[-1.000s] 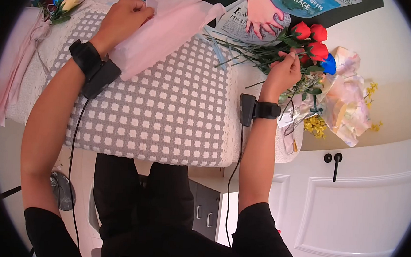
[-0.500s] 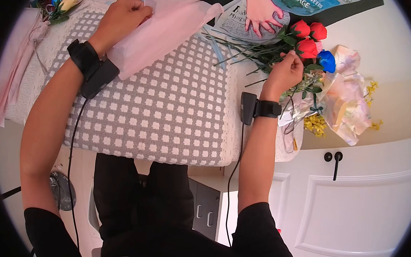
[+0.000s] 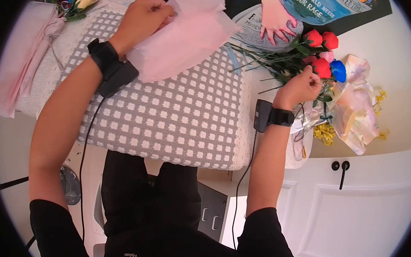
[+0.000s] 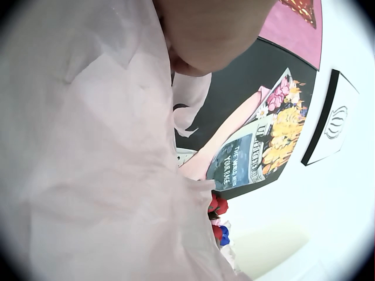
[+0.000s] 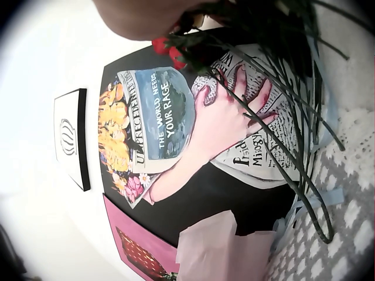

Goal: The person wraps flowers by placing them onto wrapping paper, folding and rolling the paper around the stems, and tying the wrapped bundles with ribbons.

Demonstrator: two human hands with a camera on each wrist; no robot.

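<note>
In the head view my left hand [image 3: 148,21] pinches the near-left edge of a sheet of pale pink wrapping paper [image 3: 187,42], which slants over the grey-and-white checked cloth. The same paper [image 4: 105,152] fills much of the left wrist view. My right hand [image 3: 301,89], fingers curled, holds a bunch of roses just under the heads, fingertips right at a red rose [image 3: 321,68]. Beside it are more red roses [image 3: 330,40], a pink rose [image 3: 327,56] and a blue rose [image 3: 338,71]. Long green stems [image 5: 293,193] trail leftward; the palm hides part of the bunch.
Under everything lies the checked cloth [image 3: 169,112] with lace edging. A crumpled floral wrapper [image 3: 352,109] and yellow blossoms [image 3: 325,133] are at the right. Blue and cream roses [image 3: 84,1] and folded pink paper [image 3: 19,60] occupy the left. A poster [image 3: 311,12] stands behind.
The head view has shifted, moving the scene right and down. My right hand and the near red rose have moved slightly right and nearer me. My left hand has shifted the pink paper slightly right.
</note>
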